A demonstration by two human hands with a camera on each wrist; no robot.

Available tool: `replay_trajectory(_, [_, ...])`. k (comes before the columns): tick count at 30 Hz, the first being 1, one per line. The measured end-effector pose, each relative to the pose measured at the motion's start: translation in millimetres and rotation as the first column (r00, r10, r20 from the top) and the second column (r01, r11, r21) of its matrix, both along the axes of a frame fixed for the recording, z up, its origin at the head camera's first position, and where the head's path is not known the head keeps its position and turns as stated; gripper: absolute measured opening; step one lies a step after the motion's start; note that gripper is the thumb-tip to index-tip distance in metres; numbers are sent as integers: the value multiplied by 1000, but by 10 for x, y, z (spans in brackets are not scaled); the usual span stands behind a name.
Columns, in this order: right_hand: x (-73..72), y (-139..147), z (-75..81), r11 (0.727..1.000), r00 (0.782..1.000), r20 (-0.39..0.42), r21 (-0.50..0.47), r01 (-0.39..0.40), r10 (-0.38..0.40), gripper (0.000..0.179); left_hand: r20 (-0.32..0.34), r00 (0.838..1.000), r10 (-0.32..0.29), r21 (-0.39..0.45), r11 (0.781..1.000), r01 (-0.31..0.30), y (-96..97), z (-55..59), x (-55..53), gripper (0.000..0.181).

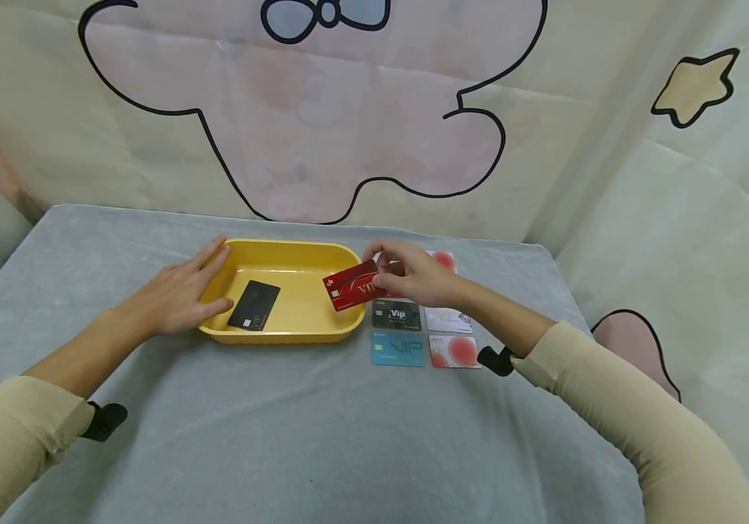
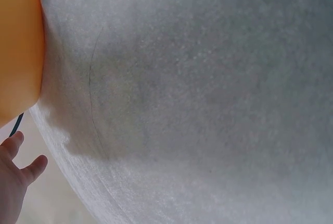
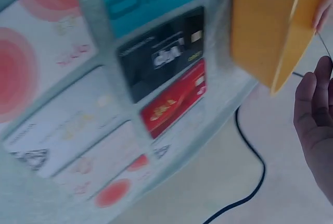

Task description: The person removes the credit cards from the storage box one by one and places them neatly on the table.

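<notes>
My right hand (image 1: 421, 276) pinches a red VIP card (image 1: 350, 286) between thumb and fingers, tilted above the right end of a yellow tray (image 1: 302, 320). My left hand (image 1: 174, 298) rests with spread fingers at the tray's left rim, its thumb reaching over the near side. A black VIP card (image 1: 254, 306) lies aslant inside the tray. Just right of the tray, cards lie in rows: a dark Vip card (image 1: 397, 315), a teal card (image 1: 397, 349), a white card with red circles (image 1: 455, 351) and a pale card (image 1: 448, 320). Another red card (image 3: 174, 99) shows in the right wrist view.
A grey-blue cloth (image 1: 322, 437) covers the table, with printed curtains (image 1: 348, 131) hanging behind and at the sides. A dark cable (image 3: 263, 166) runs beyond the table edge in the right wrist view. Black straps (image 1: 497, 360) hang by the sleeves.
</notes>
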State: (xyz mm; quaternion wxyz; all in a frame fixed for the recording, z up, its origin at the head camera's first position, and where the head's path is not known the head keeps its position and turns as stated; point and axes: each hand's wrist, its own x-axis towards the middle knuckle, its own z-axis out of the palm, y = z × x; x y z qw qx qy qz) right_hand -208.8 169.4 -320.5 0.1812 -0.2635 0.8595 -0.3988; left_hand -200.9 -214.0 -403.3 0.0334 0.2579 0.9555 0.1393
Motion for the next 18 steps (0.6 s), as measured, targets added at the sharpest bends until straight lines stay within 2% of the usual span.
replay_trajectory(9, [94,304,-51,993,993,29,-21,116,-115,23,5,1000,11,2,1000,-11,11,-9,7,84])
replay_trajectory(18, [162,519,-76,993,991,84,-42,111,-107,19,4,1000,-16,-18,1000,16,3,13,7,85])
